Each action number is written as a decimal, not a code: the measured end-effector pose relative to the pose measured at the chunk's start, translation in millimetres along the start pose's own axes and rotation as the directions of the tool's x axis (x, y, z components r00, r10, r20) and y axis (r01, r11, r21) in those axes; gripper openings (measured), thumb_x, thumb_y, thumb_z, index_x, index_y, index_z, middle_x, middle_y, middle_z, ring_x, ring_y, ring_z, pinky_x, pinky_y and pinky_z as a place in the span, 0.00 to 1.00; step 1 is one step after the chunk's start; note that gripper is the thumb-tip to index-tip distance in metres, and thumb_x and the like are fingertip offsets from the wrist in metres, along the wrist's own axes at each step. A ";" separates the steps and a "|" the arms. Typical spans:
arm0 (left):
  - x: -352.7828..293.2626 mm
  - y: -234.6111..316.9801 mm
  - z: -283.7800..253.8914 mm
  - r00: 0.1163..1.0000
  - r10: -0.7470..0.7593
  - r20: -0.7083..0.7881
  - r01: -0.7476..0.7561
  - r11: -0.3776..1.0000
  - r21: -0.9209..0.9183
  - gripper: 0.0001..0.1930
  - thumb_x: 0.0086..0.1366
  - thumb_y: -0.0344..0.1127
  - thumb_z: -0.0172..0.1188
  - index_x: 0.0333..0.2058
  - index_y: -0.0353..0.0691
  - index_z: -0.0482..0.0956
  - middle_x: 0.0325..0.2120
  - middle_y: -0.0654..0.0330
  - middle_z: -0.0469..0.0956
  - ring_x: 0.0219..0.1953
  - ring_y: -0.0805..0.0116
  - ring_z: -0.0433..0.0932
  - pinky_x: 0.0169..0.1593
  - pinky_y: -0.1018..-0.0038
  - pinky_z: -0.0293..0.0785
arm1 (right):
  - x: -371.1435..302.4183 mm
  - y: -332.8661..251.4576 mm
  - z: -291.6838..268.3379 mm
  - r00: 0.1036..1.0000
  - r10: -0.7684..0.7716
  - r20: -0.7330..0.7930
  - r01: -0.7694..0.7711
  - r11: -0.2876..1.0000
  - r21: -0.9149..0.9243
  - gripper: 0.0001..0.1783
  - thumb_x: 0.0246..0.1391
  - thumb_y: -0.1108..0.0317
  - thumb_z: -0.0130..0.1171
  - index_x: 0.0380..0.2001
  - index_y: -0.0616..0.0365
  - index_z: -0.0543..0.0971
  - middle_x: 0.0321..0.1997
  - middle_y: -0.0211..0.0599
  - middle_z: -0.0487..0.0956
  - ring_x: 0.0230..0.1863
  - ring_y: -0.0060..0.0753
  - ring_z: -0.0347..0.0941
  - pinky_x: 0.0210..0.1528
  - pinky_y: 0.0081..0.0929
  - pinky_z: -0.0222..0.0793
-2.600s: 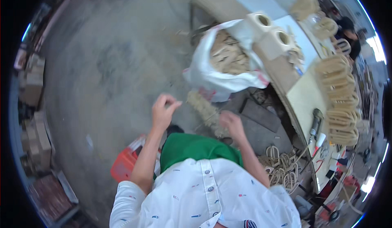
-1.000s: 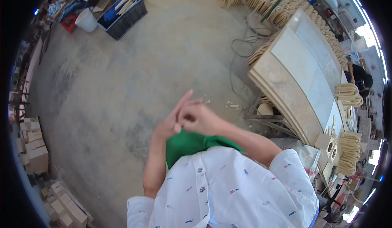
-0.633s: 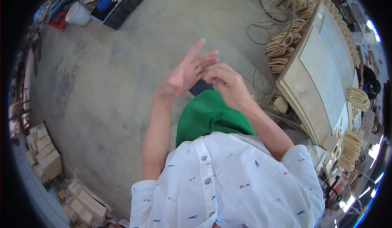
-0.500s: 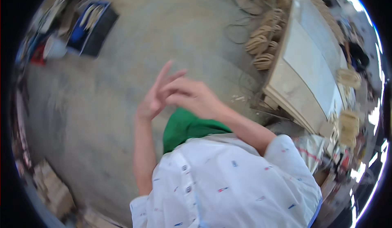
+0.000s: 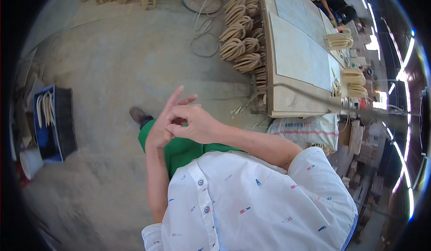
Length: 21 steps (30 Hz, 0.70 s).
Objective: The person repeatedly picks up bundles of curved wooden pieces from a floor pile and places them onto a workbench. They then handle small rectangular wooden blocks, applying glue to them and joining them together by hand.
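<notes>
My two hands meet in front of my waist, above a green cloth (image 5: 184, 154) that hangs below my white patterned shirt (image 5: 251, 192). Two fingers of my left hand (image 5: 158, 132) stretch up and away, so it is open. My right hand (image 5: 200, 124) is closed, its thumb and forefinger bent into a ring against the left palm. Whether something small lies between those fingertips cannot be made out. No tool shows in either hand. Beyond the left hand, one dark shoe (image 5: 138, 115) shows on the concrete floor.
At right stands a workbench (image 5: 287, 99) topped with pale boards (image 5: 298, 53). Bundles of curved wooden pieces (image 5: 233, 49) are stacked along its side, near a looped cable (image 5: 204, 44). A woven sack (image 5: 305, 129) sits by its near end. Left is a blue-black crate (image 5: 65, 125). Another person (image 5: 339, 11) bends over beyond the bench.
My view has swung left to right across the room: the crate now sits lower and farther left, the bench higher and farther left. My hands remain together, the right fingers still curled against the left.
</notes>
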State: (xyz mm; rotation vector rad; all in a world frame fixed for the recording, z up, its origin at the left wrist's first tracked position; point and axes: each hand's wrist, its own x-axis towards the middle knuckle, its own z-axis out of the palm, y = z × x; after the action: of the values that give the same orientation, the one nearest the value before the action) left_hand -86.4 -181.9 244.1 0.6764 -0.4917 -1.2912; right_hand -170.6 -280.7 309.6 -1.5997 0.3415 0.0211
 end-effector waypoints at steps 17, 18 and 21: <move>197.0 36.1 -360.1 0.669 -0.381 -0.638 0.735 0.463 0.495 0.26 0.59 0.32 0.57 0.55 0.30 0.64 0.52 0.47 0.70 0.53 0.59 0.70 0.55 0.68 0.66 | 169.0 197.6 -150.5 0.218 0.604 -0.767 -0.493 0.746 0.448 0.17 0.55 0.66 0.51 0.44 0.67 0.73 0.35 0.38 0.78 0.36 0.27 0.75 0.37 0.24 0.71; 215.7 31.1 -368.9 0.693 -0.407 -0.595 0.720 0.414 0.556 0.26 0.59 0.32 0.57 0.55 0.30 0.64 0.51 0.47 0.70 0.53 0.59 0.71 0.55 0.68 0.66 | 168.9 219.1 -160.7 0.137 0.637 -0.759 -0.475 0.714 0.514 0.18 0.55 0.65 0.51 0.45 0.67 0.73 0.36 0.38 0.78 0.36 0.27 0.75 0.37 0.24 0.71; 275.1 2.6 -380.6 0.727 -0.489 -0.482 0.646 0.249 0.722 0.26 0.58 0.31 0.58 0.55 0.31 0.64 0.51 0.46 0.70 0.52 0.57 0.72 0.54 0.67 0.67 | 158.8 294.3 -190.1 0.001 0.668 -0.744 -0.428 0.673 0.603 0.22 0.54 0.62 0.52 0.46 0.69 0.71 0.35 0.39 0.77 0.35 0.27 0.75 0.34 0.24 0.71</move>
State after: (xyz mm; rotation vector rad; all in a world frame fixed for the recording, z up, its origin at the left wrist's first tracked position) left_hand 233.3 -381.3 -36.2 1.9985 -0.8207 -1.6152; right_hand -124.0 -504.7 0.5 -0.9267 1.9443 -0.3972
